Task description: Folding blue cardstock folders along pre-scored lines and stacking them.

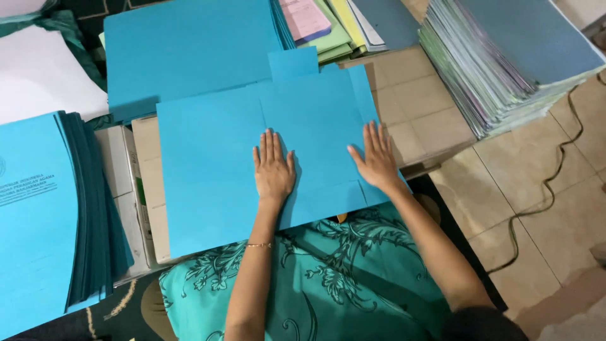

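1. Looks like a paperwork or office-type setup run on the floor: beige tiled floor (536, 208), no proper furniture.
2. Stacks of blue folders (38, 215) and mixed coloured document piles (492, 76) everywhere.
3. A cable (549, 183) trails across the tiles.

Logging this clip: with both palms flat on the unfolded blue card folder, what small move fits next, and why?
Probably fold the narrow right flap inward. The unfolded blue card folder lies flat with its creases showing; the right hand rests beside that flap's crease, while the left hand pins the middle panel.
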